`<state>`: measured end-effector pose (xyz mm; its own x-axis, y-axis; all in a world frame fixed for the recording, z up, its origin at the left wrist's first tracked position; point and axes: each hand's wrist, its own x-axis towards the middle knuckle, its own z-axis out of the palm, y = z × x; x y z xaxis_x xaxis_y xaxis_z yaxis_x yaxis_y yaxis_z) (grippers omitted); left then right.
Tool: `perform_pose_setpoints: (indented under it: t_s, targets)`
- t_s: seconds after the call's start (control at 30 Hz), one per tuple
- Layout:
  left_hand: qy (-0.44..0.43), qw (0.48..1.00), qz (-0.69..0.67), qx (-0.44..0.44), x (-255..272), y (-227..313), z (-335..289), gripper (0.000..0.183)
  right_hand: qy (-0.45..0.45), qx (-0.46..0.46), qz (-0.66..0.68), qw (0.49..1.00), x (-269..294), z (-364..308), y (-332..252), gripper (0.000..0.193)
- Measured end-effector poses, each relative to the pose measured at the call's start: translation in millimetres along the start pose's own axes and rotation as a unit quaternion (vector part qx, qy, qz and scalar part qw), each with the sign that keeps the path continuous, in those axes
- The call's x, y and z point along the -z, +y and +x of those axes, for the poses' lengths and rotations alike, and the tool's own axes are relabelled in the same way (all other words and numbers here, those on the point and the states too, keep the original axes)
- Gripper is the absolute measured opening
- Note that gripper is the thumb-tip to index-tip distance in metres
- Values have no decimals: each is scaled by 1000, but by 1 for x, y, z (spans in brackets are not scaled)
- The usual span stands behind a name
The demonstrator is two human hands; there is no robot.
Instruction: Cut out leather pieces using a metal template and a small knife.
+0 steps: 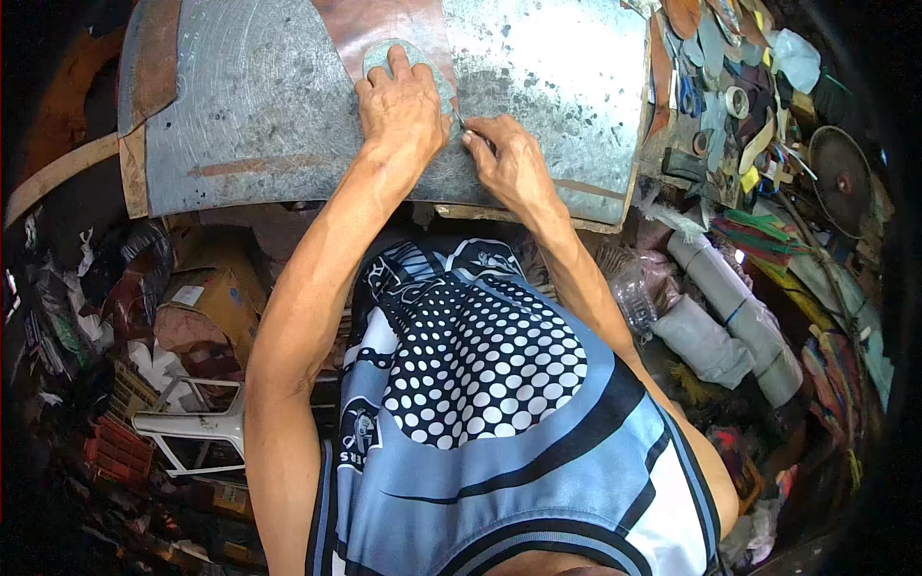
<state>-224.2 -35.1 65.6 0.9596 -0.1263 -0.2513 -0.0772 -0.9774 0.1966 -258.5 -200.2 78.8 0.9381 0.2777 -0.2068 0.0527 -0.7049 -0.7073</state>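
Note:
With fingers spread, my left hand (399, 104) presses down on a grey-green rounded template (377, 56). The template lies on a piece of reddish-brown leather (341, 19) on the worn metal-topped table (259, 86). Close to its right edge, my right hand (509, 158) pinches a thin pointed metal tool (459, 121). The tool's tip sits beside the template and the leather's edge; whether it is a knife or an awl is too small to make out. Part of the template is hidden under my left hand.
A brown leather strip (154, 58) lies at the table's left end. Cut soles and scraps (711, 48), a tape roll (737, 102) and a round fan-like disc (840, 180) crowd the right. Wrapped rolls (735, 307) stand below. A white stool (197, 422) and a cardboard box (216, 302) are lower left.

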Motion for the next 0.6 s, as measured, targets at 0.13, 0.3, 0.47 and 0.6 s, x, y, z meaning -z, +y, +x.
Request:
perform_pose_setpoints:
  t_s: [0.13, 0.3, 0.47, 0.6]
  targets:
    - [5, 1000, 5, -3, -3, 0, 0, 68, 29, -4, 10, 1000, -5, -12, 0, 23]
    - [11, 1000, -1, -10, -4, -2, 2, 67, 61, -46, 35, 996, -15, -23, -1, 24]
    - [31, 999, 2, -18, -2, -3, 2, 67, 93, -60, 48, 993, -25, -31, -3, 25]
    - [20, 999, -24, -16, -5, -4, 2, 65, 59, -145, 91, 984, -22, -36, -6, 26]
